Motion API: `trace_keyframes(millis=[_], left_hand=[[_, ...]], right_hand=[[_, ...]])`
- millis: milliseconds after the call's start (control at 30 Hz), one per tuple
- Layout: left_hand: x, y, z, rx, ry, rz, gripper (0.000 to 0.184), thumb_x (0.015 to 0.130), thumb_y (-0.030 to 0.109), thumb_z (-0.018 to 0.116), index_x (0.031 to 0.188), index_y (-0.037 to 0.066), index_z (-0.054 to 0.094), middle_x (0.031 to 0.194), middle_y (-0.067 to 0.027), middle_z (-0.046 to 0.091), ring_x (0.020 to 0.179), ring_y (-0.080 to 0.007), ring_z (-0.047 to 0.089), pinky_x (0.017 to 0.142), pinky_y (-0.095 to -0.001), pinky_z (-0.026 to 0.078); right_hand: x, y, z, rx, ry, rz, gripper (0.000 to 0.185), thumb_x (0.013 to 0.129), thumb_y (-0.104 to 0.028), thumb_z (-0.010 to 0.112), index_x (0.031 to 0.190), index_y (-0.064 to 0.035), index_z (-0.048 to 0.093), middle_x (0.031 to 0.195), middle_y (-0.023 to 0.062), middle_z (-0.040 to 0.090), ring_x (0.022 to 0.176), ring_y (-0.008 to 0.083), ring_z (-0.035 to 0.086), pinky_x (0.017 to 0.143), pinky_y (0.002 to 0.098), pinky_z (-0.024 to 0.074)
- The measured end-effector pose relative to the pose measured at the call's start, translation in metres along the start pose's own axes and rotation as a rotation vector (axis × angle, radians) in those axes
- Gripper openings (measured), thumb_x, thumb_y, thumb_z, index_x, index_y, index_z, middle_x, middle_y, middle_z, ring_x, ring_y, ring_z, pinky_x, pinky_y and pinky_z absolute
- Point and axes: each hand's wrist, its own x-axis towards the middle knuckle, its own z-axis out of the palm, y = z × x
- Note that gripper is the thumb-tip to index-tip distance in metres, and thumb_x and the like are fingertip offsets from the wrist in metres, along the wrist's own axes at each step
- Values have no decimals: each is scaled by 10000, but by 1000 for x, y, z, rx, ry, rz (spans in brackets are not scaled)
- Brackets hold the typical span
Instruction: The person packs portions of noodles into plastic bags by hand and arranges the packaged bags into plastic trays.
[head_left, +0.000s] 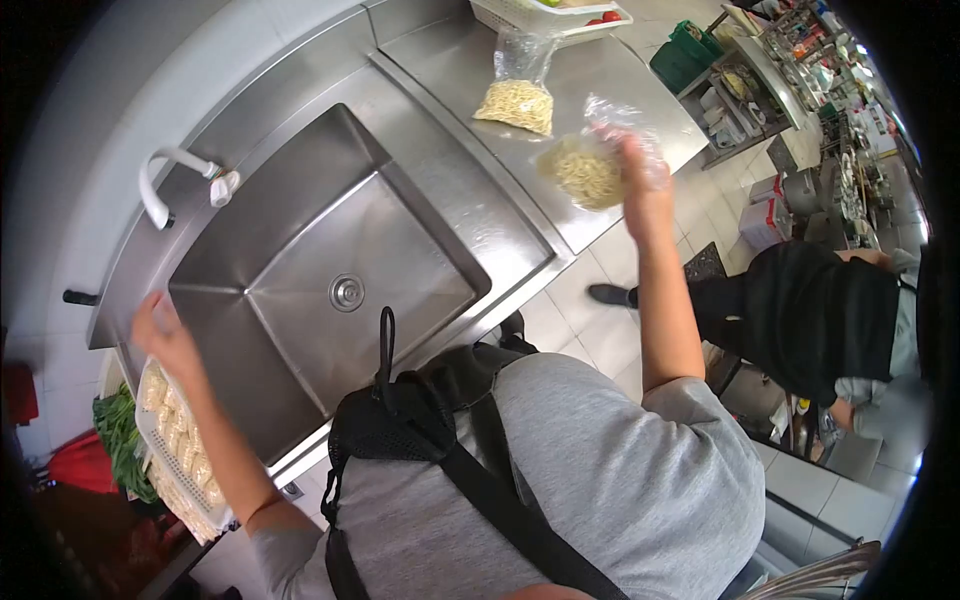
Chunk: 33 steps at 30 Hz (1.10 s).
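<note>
My right hand (pixel 645 180) is closed on the gathered top of a clear plastic bag of pale, short strips (pixel 585 175), above the steel counter. Just left of it, a second clear bag of similar strips (pixel 518 105) lies on the counter. My left hand (pixel 168 335) is over the left edge of the sink, fingers apart and somewhat curled, with nothing in it. Below that hand stands a white perforated basket (pixel 152 437) filled with small bags of pale food (pixel 178 420).
The steel sink (pixel 420 235) has a white faucet (pixel 178 180) at its back. A white basket (pixel 500 17) with vegetables stands at the counter's far end. Green leafy vegetables (pixel 120 440) lie at the far left. A person in a black apron (pixel 790 310) stands at the right.
</note>
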Motion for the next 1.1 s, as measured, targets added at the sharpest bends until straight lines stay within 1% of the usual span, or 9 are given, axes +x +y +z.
trace_keyframes(millis=[67, 167, 267, 400, 533, 633, 733, 867, 1100], left_hand=[[21, 135, 37, -284, -165, -21, 142, 867, 116, 677, 1004, 92, 705, 1054, -96, 685, 1045, -267, 608, 926, -391, 435], [40, 289, 95, -597, -483, 244, 178, 833, 110, 711, 1011, 109, 709, 1085, -54, 683, 1118, -260, 590, 1008, -399, 410], [40, 425, 128, -963, -775, 263, 608, 777, 152, 788, 1338, 110, 558, 1359, -110, 556, 1295, -248, 472, 1084, -378, 364], [37, 520, 191, -1158, -1125, 80, 386, 770, 154, 800, 1104, 16, 663, 1081, -84, 678, 1067, -204, 602, 950, -337, 458], [33, 548, 177, -1386, -1173, 35, 150, 798, 119, 773, 867, 14, 691, 789, -24, 699, 813, -103, 640, 786, -265, 499], [13, 547, 186, -1050, -1097, 60, 116, 815, 103, 760, 840, 23, 680, 785, -4, 674, 779, -94, 608, 761, -246, 484], [12, 535, 182, -1461, -1000, -73, 119, 815, 96, 764, 835, 27, 668, 804, -4, 659, 768, -92, 589, 768, -244, 478], [0, 529, 181, -1315, -953, -322, 194, 795, 117, 800, 911, 33, 668, 912, -33, 680, 835, -111, 622, 821, -279, 495], [-16, 523, 257, -813, -879, -26, 308, 791, 228, 818, 966, 5, 697, 953, -45, 696, 848, -129, 638, 759, -303, 505]], right_hand=[[30, 66, -37, -562, -159, -183, 271, 957, -239, 609, 1057, -3, 695, 981, 91, 673, 927, 171, 604, 823, 290, 467], [51, 67, -54, -479, -225, -99, 194, 950, -140, 596, 1058, -18, 702, 933, 76, 617, 905, 175, 565, 814, 282, 445], [65, 40, -58, -418, -433, -175, 194, 944, -111, 596, 1081, -25, 704, 935, 70, 593, 896, 181, 549, 818, 283, 441], [64, 33, -82, -235, -423, -150, 227, 922, -126, 639, 1122, -34, 693, 997, 69, 607, 922, 168, 562, 852, 296, 453], [47, 51, -115, -183, -240, -134, 283, 876, -164, 707, 1141, -66, 690, 1056, 74, 613, 968, 154, 575, 899, 308, 460], [31, 72, -129, -296, -363, 152, 337, 828, -188, 762, 1136, -78, 681, 1061, 79, 631, 1005, 171, 591, 931, 330, 464], [40, 87, -124, -228, -343, 193, 307, 817, -167, 772, 1088, -57, 679, 995, 61, 675, 974, 186, 621, 916, 339, 478], [48, 83, -100, -229, -347, -86, 223, 850, -162, 739, 1036, -46, 700, 962, 42, 696, 946, 171, 631, 888, 311, 471], [96, 144, -69, -552, -438, 73, 257, 850, -192, 721, 1065, -53, 698, 1003, 159, 693, 906, 249, 671, 790, 366, 507]])
